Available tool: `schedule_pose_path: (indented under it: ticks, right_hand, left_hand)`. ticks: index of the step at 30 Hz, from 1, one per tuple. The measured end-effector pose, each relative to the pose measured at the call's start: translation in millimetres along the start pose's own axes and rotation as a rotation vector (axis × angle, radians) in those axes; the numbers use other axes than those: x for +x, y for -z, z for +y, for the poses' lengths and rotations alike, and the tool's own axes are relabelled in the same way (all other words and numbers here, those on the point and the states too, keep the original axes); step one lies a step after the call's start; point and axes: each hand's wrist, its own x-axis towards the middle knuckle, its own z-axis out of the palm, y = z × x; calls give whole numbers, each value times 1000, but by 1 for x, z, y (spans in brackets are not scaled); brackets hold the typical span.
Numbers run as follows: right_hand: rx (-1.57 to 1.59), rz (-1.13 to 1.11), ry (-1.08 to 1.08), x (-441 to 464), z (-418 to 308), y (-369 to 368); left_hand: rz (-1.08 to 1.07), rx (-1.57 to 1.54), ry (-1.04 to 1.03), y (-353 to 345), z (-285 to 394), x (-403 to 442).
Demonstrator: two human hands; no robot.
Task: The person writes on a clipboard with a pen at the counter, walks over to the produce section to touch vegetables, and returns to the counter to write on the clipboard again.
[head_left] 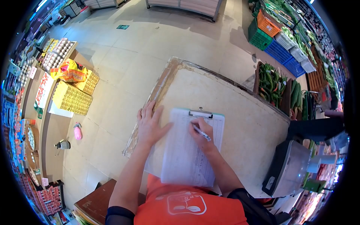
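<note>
A clipboard (219,150) with a metal clip at its top lies on the worn pale table (243,123), close to my red apron (187,208). Printed sheets (180,150) with a grid of small rows are held under the clip. My right hand (202,133) grips a pen (201,132) over the upper part of the sheets; whether the tip touches paper is hidden by the fingers. Flat on the table, left of the clipboard, rests my left hand (152,123) with its fingers spread and the thumb at the edge of the sheets.
A dark weighing scale or similar machine (288,168) stands at the table's right. Green peppers (272,82) fill a crate at the far right edge. Leftward are egg trays (58,52), stacked yellow cartons (73,97), and a pink spray bottle (77,131) on the floor.
</note>
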Motion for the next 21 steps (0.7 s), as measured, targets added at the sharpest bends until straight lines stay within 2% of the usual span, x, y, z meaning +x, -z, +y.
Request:
schedule_pose_path:
  ticks: [4,7,21]
  right_hand:
    - [-20,91,128,3,0,-4]
    - [-10,172,76,3,-6,-3]
    - [-35,121,115,0,4,-5]
  left_hand:
    - [-2,-1,5,2,2,1]
    - [0,-7,0,2,2,0]
    - [9,1,-9,1,1,1]
